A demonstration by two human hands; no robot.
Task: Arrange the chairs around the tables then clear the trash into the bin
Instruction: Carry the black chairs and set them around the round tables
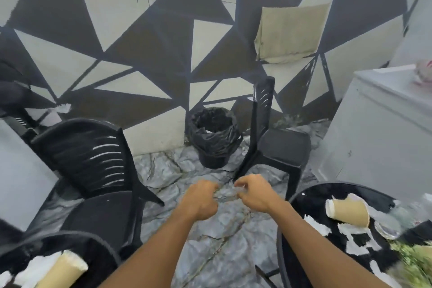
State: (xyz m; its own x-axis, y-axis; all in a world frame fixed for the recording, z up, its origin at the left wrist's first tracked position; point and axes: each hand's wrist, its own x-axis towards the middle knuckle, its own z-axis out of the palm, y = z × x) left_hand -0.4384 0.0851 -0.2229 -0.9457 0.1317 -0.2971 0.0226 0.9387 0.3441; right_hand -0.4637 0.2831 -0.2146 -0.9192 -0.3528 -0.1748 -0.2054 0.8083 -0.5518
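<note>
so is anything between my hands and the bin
Nothing visible. The left hand and right hand are over bare floor that runs straight to the bin. The left chair and right chair stand either side of that strip, the right one's leg close beside it.

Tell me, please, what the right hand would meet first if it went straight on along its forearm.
Most likely the bin with the black liner, standing ahead by the wall. The right hand points forward and slightly left, towards it; the way between looks free, though depth is unclear.
</note>
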